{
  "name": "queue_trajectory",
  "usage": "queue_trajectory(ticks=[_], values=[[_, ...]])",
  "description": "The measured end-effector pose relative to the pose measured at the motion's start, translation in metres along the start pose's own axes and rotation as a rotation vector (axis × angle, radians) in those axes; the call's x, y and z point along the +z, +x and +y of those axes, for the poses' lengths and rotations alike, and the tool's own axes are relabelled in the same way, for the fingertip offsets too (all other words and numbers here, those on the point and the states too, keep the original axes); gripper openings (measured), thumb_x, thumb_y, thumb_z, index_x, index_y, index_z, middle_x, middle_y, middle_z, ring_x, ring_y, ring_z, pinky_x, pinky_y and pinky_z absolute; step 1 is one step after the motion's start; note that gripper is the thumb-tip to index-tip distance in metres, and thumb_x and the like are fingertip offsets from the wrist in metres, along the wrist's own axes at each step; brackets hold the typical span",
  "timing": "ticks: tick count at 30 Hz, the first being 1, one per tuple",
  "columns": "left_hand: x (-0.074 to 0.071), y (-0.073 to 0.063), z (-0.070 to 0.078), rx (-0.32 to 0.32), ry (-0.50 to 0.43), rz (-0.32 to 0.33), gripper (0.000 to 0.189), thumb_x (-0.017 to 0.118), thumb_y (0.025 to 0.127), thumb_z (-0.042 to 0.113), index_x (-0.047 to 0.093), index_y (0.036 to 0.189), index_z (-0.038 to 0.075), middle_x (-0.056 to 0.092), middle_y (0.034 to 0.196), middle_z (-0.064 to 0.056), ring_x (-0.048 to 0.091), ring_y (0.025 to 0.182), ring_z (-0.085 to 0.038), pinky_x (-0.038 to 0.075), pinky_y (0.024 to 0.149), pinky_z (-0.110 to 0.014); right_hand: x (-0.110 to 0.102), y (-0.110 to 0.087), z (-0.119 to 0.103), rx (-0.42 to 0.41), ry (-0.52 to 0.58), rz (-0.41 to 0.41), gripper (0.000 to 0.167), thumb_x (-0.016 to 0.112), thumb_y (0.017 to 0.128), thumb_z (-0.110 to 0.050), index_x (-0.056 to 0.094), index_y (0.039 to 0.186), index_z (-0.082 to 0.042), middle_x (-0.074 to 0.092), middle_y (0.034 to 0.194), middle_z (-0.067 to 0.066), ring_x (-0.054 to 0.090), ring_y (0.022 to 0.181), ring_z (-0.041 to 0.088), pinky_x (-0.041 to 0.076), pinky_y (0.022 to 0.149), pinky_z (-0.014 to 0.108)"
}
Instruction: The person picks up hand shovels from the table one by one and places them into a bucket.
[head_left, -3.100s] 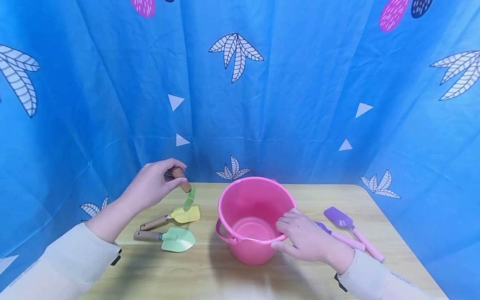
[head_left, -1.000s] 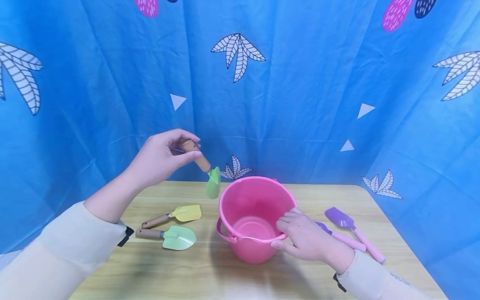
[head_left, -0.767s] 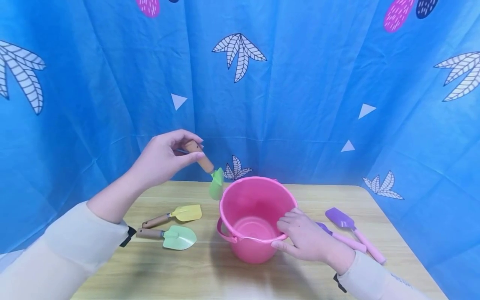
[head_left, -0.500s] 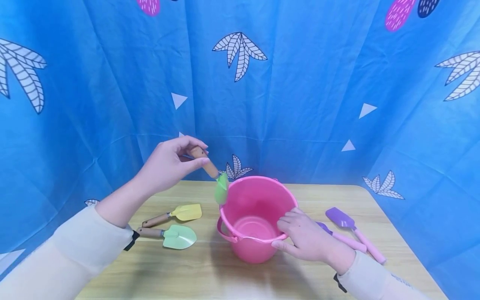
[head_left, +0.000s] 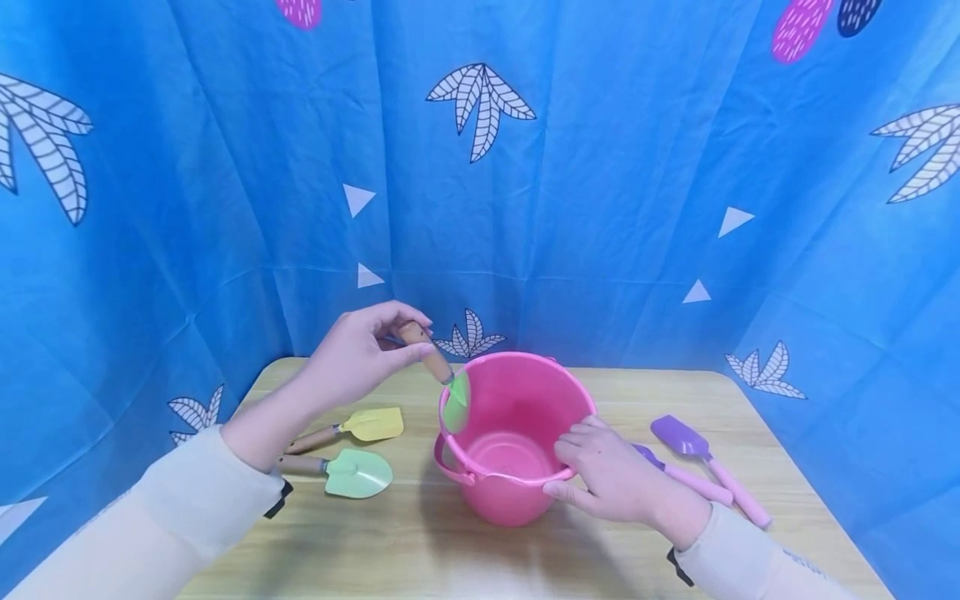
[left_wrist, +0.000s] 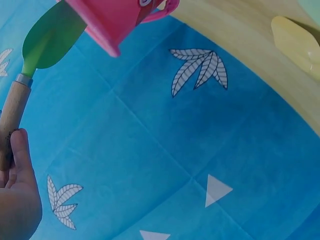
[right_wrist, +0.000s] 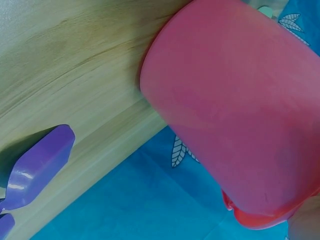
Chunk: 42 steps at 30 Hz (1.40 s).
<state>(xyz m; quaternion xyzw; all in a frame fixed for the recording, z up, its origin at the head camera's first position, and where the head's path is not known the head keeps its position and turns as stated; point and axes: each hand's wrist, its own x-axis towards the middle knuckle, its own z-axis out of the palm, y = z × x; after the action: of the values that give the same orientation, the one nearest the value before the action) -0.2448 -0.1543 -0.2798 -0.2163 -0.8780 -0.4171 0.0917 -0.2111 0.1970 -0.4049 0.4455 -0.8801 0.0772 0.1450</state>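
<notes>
My left hand (head_left: 367, 350) pinches the wooden handle of a small green trowel (head_left: 456, 403), its blade pointing down over the left rim of a pink bucket (head_left: 502, 500). In the left wrist view, thumb and fingers close on the handle end of the trowel (left_wrist: 50, 40), and the blade overlaps the bucket's rim. My right hand (head_left: 611, 475) grips the bucket's near right rim, fingers over the inside and thumb outside. The bucket stands upright on the table, its inside bare where visible, with its handle hanging down at the left.
Left of the bucket lie a yellow shovel (head_left: 375, 425) and a light green trowel (head_left: 360, 473), both wooden-handled. At the right lie two purple shovels with pink handles, one a flat-ended purple shovel (head_left: 678, 435). A blue patterned curtain (head_left: 600, 208) surrounds the wooden table (head_left: 360, 550).
My left hand lifted the green trowel from above the left shovels, carried it right, then lowered it so the blade overlaps the bucket's opening. My right hand has stayed on the rim.
</notes>
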Motion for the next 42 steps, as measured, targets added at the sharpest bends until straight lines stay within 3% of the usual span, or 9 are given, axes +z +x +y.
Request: queue_trajectory(ticks=[9,15,27,42], values=[[0.022,-0.004,-0.005,-0.068,-0.062,-0.064,0.026,0.079,0.088,0.026,0.068,0.112,0.025,0.068,0.093,0.005,0.064,0.091,-0.018,0.056,0.076,-0.036,-0.001,-0.001,-0.003,0.027,0.002,-0.022,0.032,0.061,0.095,-0.051,0.048,0.079,-0.027,0.04,0.074,-0.017,0.041,0.076,0.005,0.04,0.083,0.03],[0.037,-0.004,-0.013,-0.026,-0.084,-0.079,0.028,0.08,0.087,0.022,0.069,0.113,0.021,0.068,0.093,0.005,0.065,0.089,-0.017,0.057,0.076,-0.033,-0.003,-0.001,-0.004,0.052,0.007,-0.046,0.033,0.055,0.097,-0.057,0.051,0.081,-0.028,0.043,0.077,-0.019,0.043,0.079,0.005,0.042,0.084,0.031],[0.065,-0.004,-0.019,-0.054,-0.164,-0.131,0.026,0.081,0.086,0.019,0.07,0.109,0.022,0.068,0.093,0.004,0.068,0.086,-0.015,0.059,0.073,-0.028,-0.004,0.0,-0.002,0.049,0.01,-0.04,0.034,0.055,0.097,-0.056,0.05,0.08,-0.027,0.043,0.077,-0.018,0.043,0.079,0.005,0.042,0.084,0.031],[0.089,-0.004,-0.022,-0.051,-0.129,-0.21,0.024,0.081,0.086,0.021,0.07,0.108,0.019,0.066,0.092,0.007,0.066,0.092,-0.014,0.057,0.077,-0.028,-0.001,0.0,-0.003,0.051,0.01,-0.03,0.032,0.055,0.097,-0.055,0.052,0.081,-0.028,0.046,0.079,-0.019,0.044,0.081,0.005,0.043,0.083,0.031]])
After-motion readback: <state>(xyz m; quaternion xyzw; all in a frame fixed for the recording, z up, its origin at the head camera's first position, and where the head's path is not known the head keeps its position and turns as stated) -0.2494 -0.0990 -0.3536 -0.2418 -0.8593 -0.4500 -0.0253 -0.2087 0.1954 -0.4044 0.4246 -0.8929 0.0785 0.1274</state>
